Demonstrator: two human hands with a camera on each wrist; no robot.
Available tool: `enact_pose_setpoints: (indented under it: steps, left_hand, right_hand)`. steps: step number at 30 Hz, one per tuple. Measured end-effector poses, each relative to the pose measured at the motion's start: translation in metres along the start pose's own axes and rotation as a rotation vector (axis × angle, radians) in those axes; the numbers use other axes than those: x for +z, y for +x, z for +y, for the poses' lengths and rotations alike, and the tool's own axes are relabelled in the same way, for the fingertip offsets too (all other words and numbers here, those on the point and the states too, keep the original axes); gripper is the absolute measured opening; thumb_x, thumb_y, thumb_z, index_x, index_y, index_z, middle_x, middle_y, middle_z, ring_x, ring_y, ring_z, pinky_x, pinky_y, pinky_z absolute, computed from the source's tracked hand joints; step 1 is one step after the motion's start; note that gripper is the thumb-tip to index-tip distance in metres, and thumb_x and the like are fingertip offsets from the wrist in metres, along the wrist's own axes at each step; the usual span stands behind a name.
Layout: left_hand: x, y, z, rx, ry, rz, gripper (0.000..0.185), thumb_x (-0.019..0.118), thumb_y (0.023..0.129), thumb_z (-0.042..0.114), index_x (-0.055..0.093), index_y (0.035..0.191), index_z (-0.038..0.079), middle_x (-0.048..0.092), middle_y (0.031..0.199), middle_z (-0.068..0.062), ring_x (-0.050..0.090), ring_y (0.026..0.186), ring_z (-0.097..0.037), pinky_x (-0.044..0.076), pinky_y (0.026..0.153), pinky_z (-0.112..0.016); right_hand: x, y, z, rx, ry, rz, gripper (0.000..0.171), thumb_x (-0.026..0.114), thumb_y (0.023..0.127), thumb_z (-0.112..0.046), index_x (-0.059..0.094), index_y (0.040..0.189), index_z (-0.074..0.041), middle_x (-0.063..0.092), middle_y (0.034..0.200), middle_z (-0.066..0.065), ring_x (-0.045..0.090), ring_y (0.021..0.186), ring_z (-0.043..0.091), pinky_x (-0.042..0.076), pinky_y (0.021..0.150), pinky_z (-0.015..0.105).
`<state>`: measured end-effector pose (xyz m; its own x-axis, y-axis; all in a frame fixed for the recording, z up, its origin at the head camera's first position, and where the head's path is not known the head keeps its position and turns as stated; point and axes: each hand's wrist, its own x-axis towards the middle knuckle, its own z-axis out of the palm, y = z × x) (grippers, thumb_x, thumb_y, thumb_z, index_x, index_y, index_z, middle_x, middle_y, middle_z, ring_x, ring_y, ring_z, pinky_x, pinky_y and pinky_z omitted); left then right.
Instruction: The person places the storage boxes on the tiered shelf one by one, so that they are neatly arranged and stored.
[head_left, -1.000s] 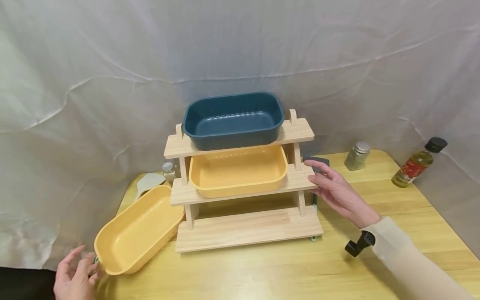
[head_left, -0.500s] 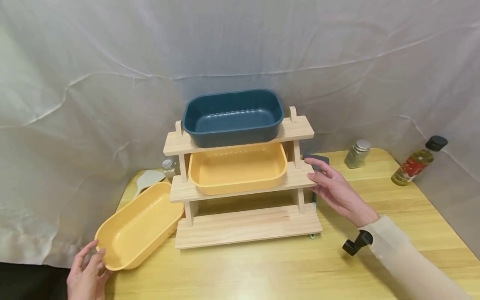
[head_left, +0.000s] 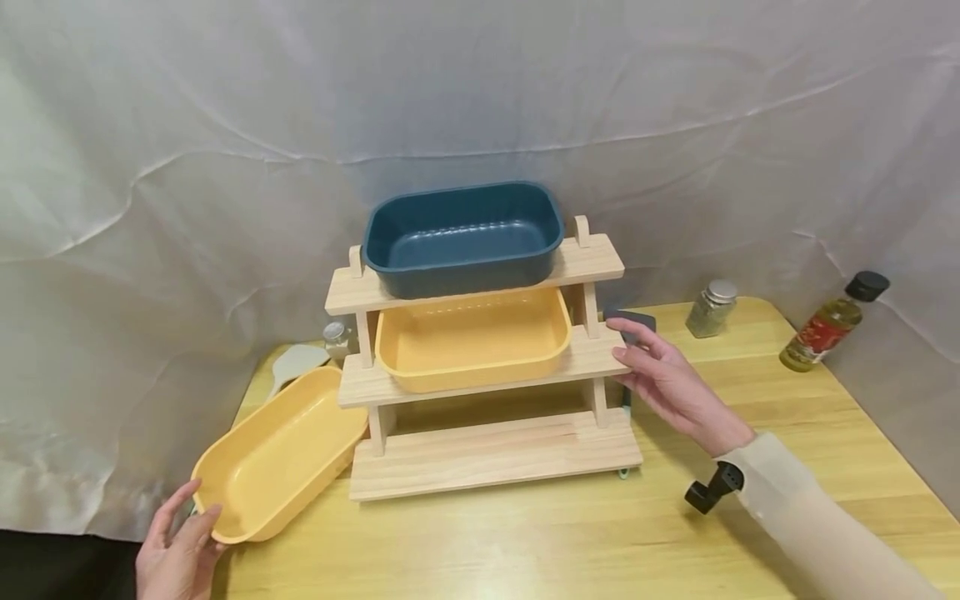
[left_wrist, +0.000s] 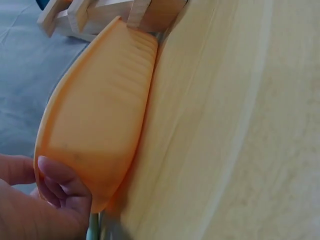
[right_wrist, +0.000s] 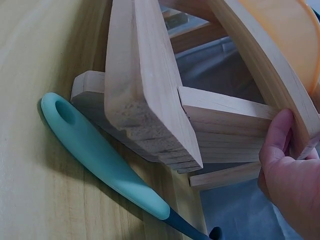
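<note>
A yellow bin (head_left: 285, 458) leans at a slant against the left side of a three-tier wooden rack (head_left: 495, 454). My left hand (head_left: 178, 542) pinches this bin's near-end rim; in the left wrist view its thumb lies on the bin wall (left_wrist: 95, 110). On the rack's top tier sits a dark blue bin (head_left: 465, 237), and a second yellow bin (head_left: 472, 337) is on the middle tier. The bottom tier bears nothing. My right hand (head_left: 667, 379) grips the right end of the middle shelf, thumb and fingers around the board (right_wrist: 280, 80).
A teal-handled utensil (right_wrist: 105, 155) lies on the table beside the rack's right end. Behind stand a glass jar (head_left: 711, 310) and an oil bottle (head_left: 828, 333). At left are a pale utensil head (head_left: 300, 364) and another jar (head_left: 337, 340). Grey cloth (head_left: 480, 83) hangs behind.
My left hand has moved right and up onto the tilted yellow bin's near end and taken hold of its rim. My right hand stays on the middle shelf.
</note>
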<state>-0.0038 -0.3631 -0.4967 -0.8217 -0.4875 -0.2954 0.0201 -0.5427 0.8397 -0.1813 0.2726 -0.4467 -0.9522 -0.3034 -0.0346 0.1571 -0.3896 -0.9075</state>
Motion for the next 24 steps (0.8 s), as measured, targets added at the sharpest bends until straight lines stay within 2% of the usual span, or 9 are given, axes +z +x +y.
enact_pose_setpoints:
  steps: [3,6,9,15,17,21,24]
  left_hand:
    - [-0.003,0.001,-0.003,0.036,-0.016,-0.052,0.049,0.062,0.101,-0.018,0.079,0.122,0.024,0.069,0.073,-0.003,0.062,0.061,-0.013,0.053,0.053,-0.025]
    - [-0.005,0.001,-0.005,0.083,-0.054,-0.071,0.051,0.06,0.1,-0.021,0.08,0.124,0.019,0.062,0.067,-0.003,0.055,0.056,-0.012,0.051,0.05,-0.024]
    - [-0.004,0.002,-0.005,0.12,-0.095,-0.048,0.053,0.058,0.097,-0.026,0.081,0.124,0.013,0.06,0.064,-0.005,0.053,0.052,-0.013,0.05,0.048,-0.024]
    - [-0.004,0.001,0.001,0.139,-0.123,0.026,0.054,0.056,0.096,-0.029,0.083,0.12,0.011,0.066,0.066,-0.01,0.055,0.047,-0.017,0.048,0.043,-0.025]
    - [-0.003,0.0,0.004,0.153,-0.155,0.029,0.053,0.055,0.095,-0.03,0.083,0.119,0.009,0.067,0.066,-0.011,0.055,0.046,-0.018,0.048,0.042,-0.026]
    - [-0.003,0.0,0.008,0.224,-0.224,0.027,0.051,0.054,0.094,-0.032,0.081,0.12,0.002,0.065,0.064,-0.013,0.054,0.042,-0.019,0.046,0.04,-0.026]
    - [-0.004,0.0,0.01,0.271,-0.286,-0.005,0.05,0.052,0.093,-0.034,0.079,0.122,-0.003,0.064,0.062,-0.015,0.054,0.041,-0.02,0.047,0.039,-0.026]
  right_hand:
    - [0.0,0.0,0.0,0.006,0.003,0.004,0.046,0.056,0.113,0.001,0.047,0.156,-0.011,0.051,0.14,0.015,0.067,0.113,0.018,0.058,0.094,0.028]
    - [0.0,0.0,0.0,0.015,0.005,0.011,0.048,0.057,0.112,0.0,0.046,0.158,-0.011,0.051,0.141,0.014,0.067,0.114,0.018,0.058,0.095,0.028]
    - [0.0,0.0,-0.001,0.027,0.006,0.021,0.049,0.059,0.112,-0.001,0.046,0.158,-0.011,0.051,0.141,0.013,0.066,0.114,0.018,0.058,0.095,0.028]
    - [0.001,0.0,-0.001,0.035,0.012,0.025,0.049,0.059,0.112,-0.002,0.046,0.158,-0.012,0.053,0.14,0.012,0.067,0.113,0.018,0.058,0.093,0.027]
    - [0.001,0.0,-0.001,0.026,0.014,0.015,0.05,0.058,0.112,-0.001,0.044,0.159,-0.011,0.053,0.141,0.012,0.067,0.113,0.018,0.058,0.093,0.027]
    - [0.0,-0.001,0.0,0.01,0.024,-0.003,0.051,0.057,0.113,0.0,0.041,0.161,-0.009,0.052,0.141,0.012,0.067,0.112,0.017,0.058,0.093,0.028]
    - [-0.001,-0.001,0.0,0.008,0.026,-0.004,0.051,0.057,0.113,0.0,0.042,0.16,-0.009,0.052,0.14,0.012,0.067,0.111,0.017,0.058,0.094,0.028]
